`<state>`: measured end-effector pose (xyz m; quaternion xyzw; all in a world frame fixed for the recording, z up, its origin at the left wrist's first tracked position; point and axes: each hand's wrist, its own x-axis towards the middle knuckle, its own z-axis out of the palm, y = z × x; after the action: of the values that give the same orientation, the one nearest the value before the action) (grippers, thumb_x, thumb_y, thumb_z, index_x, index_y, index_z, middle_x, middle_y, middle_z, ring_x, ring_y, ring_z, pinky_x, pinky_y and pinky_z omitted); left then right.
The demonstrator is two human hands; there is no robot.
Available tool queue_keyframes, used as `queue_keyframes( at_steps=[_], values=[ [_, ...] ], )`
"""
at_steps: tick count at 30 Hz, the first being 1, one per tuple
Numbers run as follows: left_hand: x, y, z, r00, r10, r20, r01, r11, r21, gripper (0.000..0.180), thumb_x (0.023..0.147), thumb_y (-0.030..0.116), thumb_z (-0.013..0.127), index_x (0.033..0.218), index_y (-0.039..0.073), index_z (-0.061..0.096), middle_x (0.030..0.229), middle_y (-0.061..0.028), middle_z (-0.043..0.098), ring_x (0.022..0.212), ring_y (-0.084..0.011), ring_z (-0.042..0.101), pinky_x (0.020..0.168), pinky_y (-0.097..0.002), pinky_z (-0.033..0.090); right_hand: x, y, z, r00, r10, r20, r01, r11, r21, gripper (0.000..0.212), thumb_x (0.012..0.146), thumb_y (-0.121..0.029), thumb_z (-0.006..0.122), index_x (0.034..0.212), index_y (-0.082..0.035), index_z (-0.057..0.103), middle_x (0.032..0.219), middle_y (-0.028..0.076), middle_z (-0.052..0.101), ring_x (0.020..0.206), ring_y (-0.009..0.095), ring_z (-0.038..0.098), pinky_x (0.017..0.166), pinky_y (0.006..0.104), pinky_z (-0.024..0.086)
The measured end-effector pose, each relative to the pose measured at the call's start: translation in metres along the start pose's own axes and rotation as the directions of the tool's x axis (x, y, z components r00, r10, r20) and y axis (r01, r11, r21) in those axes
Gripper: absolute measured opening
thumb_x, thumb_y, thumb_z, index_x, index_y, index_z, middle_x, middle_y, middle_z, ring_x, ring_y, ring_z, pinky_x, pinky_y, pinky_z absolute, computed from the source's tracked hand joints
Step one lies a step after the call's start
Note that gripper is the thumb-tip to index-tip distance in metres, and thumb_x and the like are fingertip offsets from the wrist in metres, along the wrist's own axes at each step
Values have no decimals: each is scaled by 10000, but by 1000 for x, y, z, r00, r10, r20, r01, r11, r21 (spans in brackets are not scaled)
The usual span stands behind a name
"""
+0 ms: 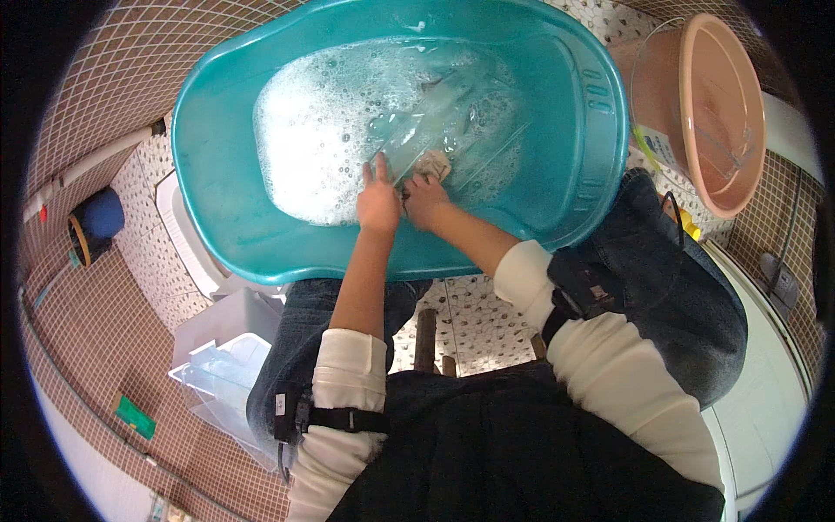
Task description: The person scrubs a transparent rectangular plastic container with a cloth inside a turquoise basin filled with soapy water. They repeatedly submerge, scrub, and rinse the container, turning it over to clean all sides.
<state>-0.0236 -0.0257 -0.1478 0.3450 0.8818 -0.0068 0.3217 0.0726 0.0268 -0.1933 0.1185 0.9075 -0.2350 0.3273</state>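
Observation:
A large teal tub (228, 228) in front of me holds water with thick white suds on its left side. A clear, flat-sided plastic piece (417, 122) lies partly under the water, slanting up and to the right; its full shape is hidden by water and foam. My left hand (379, 198) rests at its near end, fingers stretched out. Close beside it, my right hand (424, 200) has its fingers curled on a crumpled beige cloth (433, 163) at the water's surface.
A peach-coloured bucket (696, 113) stands tilted at the right. Near my left leg are a grey bin (228, 324) and clear plastic drawers (222, 374). A white squat-toilet rim (183, 230) shows beside the tub, and a blue item (103, 213) stands by the tiled wall.

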Motion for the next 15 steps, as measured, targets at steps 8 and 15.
queue_keyframes(
  at_steps=[8, 15],
  values=[
    [-5, 0, -1, 999, 24, -43, -24, 1000, -7, 737, 727, 27, 581, 1373, 143, 245, 1336, -255, 332, 900, -400, 582, 729, -423, 510, -13, 76, -16, 993, 71, -91, -45, 964, 264, 370, 739, -322, 553, 1064, -156, 617, 1184, 107, 499, 1145, 278, 412, 1029, 429, 241],
    [5, -5, 3, 998, 5, -65, -10, 997, -76, 661, 734, 93, 625, 1331, 140, 345, 1249, -253, 444, 987, -382, 554, 794, -430, 482, -16, 130, -41, 869, 420, -262, -457, 884, -97, 550, 831, -411, 467, 1212, -15, 497, 1286, 155, 405, 1197, 316, 341, 1032, 441, 213]
  ],
)
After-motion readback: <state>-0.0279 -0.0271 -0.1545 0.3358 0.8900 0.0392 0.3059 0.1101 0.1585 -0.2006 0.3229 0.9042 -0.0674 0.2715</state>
